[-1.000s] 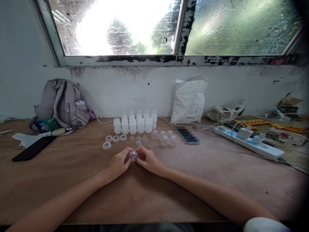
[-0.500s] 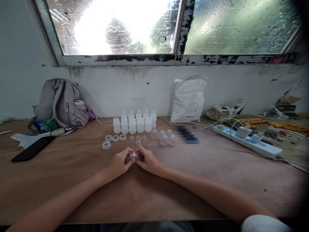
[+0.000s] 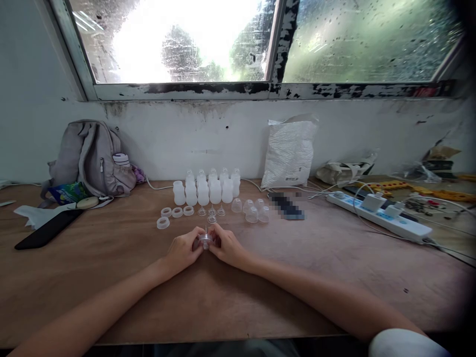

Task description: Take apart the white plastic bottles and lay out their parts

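Observation:
Near the middle of the table, my left hand (image 3: 183, 251) and my right hand (image 3: 227, 249) pinch a small clear baby bottle nipple with a collar ring (image 3: 206, 241) from both sides. A thin tip sticks up from it; how far the nipple sits in the ring is hard to make out. Beyond my hands lie several loose white collar rings (image 3: 162, 223) to the left and several clear nipples (image 3: 211, 219) in the centre. Clear domed caps (image 3: 252, 214) stand to the right. Behind them, white baby bottles (image 3: 203, 193) are lined up in rows.
On the left are a grey backpack (image 3: 84, 158) and a black phone-like slab (image 3: 48, 230). A white plastic mailer (image 3: 289, 153) leans on the wall. At right lie a blurred dark object (image 3: 285, 206) and a power strip (image 3: 383, 217) with plugs and cables.
Both hands stay in nearly the same place around the nipple and ring, with only a slight finger shift. The whole view has drifted a little.

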A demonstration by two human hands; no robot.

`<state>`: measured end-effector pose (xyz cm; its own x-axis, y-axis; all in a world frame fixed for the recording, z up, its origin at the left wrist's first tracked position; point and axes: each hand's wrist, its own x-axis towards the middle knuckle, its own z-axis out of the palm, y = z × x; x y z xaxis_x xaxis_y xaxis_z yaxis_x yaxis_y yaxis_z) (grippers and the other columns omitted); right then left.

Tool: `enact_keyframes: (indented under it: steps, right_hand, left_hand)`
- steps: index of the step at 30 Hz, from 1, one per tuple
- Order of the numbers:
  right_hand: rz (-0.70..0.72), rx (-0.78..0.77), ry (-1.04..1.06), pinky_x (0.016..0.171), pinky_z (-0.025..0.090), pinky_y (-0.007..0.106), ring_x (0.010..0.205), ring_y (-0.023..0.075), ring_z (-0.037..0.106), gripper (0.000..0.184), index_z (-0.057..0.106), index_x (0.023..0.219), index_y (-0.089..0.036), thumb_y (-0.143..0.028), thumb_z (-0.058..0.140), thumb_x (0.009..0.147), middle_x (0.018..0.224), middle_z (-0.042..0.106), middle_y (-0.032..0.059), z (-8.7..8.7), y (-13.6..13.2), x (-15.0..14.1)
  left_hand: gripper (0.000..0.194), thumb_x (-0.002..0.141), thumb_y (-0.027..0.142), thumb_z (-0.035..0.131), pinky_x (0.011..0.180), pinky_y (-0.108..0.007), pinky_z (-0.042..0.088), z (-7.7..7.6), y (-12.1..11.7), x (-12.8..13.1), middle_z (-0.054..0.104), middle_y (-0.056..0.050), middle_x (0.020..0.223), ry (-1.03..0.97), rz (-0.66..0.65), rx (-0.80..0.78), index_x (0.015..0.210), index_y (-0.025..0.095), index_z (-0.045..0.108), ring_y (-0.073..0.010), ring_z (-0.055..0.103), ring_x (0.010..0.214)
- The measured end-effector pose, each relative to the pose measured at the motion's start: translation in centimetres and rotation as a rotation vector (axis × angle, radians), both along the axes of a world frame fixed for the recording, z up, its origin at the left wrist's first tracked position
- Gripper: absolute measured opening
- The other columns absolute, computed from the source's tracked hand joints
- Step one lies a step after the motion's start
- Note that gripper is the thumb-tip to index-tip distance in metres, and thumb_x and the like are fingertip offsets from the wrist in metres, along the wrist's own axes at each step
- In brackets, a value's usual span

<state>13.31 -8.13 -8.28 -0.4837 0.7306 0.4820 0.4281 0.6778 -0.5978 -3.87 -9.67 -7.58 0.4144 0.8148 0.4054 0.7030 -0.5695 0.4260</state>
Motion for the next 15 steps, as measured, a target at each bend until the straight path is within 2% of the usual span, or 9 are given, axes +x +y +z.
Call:
enact_keyframes:
  steps: [7, 15]
  right_hand:
    - [-0.003, 0.089, -0.04, 0.053, 0.035, 0.02, 0.053, 0.0098, 0.045, 0.012, 0.043, 0.082, -0.019, -0.018, 0.049, 0.072, 0.068, 0.053, -0.0002, 0.47, -0.72, 0.16]
    - [-0.019, 0.118, -0.081, 0.052, 0.034, 0.02, 0.054, 0.011, 0.045, 0.006, 0.042, 0.073, -0.02, -0.016, 0.046, 0.072, 0.064, 0.052, -0.0006, -0.27, -0.47, 0.24]
  left_hand:
    - [0.018, 0.08, 0.024, 0.04, 0.06, -0.022, 0.043, 0.52, -0.41, -0.61, 0.061, 0.0, 0.076, -0.044, -0.107, -0.056, 0.096, 0.02, 0.046, -0.0117, 0.057, 0.063]
    - [0.015, 0.083, 0.025, 0.038, 0.062, -0.022, 0.043, 0.3, -0.42, -0.34, 0.063, -0.001, 0.08, -0.025, -0.127, -0.068, 0.089, 0.02, 0.05, -0.0126, 0.058, 0.069]
